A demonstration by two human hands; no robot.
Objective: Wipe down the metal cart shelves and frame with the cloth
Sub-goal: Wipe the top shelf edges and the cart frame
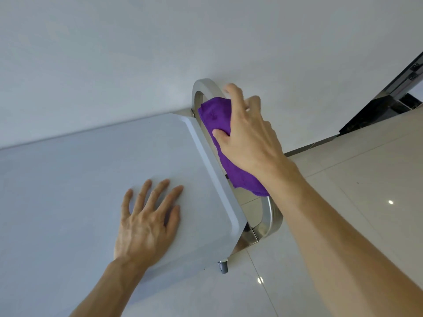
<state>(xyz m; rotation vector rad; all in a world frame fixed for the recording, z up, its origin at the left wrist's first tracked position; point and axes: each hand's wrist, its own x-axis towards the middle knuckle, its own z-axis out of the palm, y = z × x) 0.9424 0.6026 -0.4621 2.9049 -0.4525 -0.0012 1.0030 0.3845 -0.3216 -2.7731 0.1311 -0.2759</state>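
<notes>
Purple cloth (216, 120) bunched over cart's chrome handle bar (269, 216); grey top shelf (91, 161) flat, raised rim.

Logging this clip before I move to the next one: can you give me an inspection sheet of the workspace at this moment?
Surface: cart top shelf, pale, with a raised rim.
Job's things: purple cloth wrapped over the metal handle bar at the shelf's end.
Clutter: nothing seen.
Hands: left hand rests flat on the shelf, fingers spread; right hand grips the cloth on the bar.
Cables: nothing seen.
Surroundings: white wall, glossy tiled floor, caster wheel, dark doorway edge.
</notes>
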